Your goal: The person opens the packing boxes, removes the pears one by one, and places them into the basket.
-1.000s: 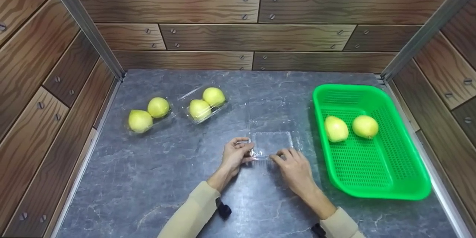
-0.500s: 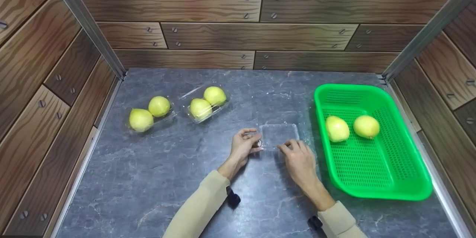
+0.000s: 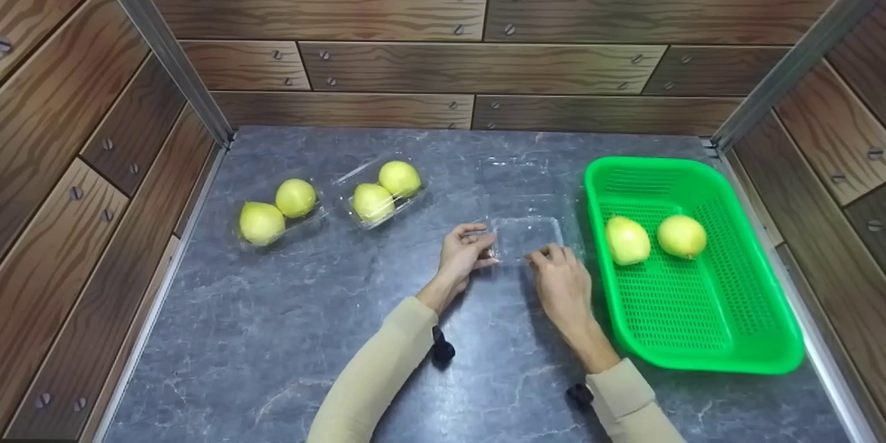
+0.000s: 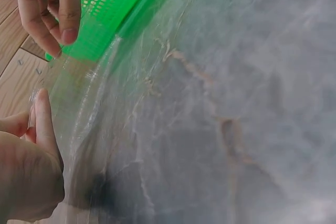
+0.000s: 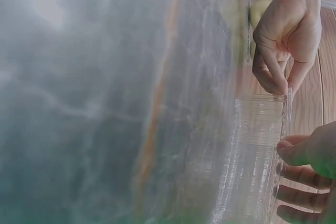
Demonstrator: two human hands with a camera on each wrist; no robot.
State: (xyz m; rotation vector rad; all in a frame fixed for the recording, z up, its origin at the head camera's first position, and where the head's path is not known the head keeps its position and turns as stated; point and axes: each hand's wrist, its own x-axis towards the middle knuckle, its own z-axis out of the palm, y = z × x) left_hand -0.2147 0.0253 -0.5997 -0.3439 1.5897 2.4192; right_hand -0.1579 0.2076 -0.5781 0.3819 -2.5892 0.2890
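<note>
A clear plastic clamshell box (image 3: 527,241) lies with its lid raised toward the back of the table, its outline faint against the grey surface. At its near left corner, my left hand (image 3: 464,252) pinches the rim between thumb and fingers. My right hand (image 3: 564,284) holds the near edge farther right, thumb and fingertips at the rim. In the right wrist view the ridged wall of the box (image 5: 252,150) spans between both hands. No fruit shows inside it.
A green plastic basket (image 3: 706,322) with two yellow-green pears (image 3: 654,239) stands to the right. Two more clear boxes (image 3: 370,221), each with two pears, sit at the back left. Wood-patterned walls (image 3: 387,69) enclose the table at the back and sides.
Both hands have slid the clear box away from the body and slightly right, keeping their grip on its near edge. The basket and the filled boxes stay in place.
</note>
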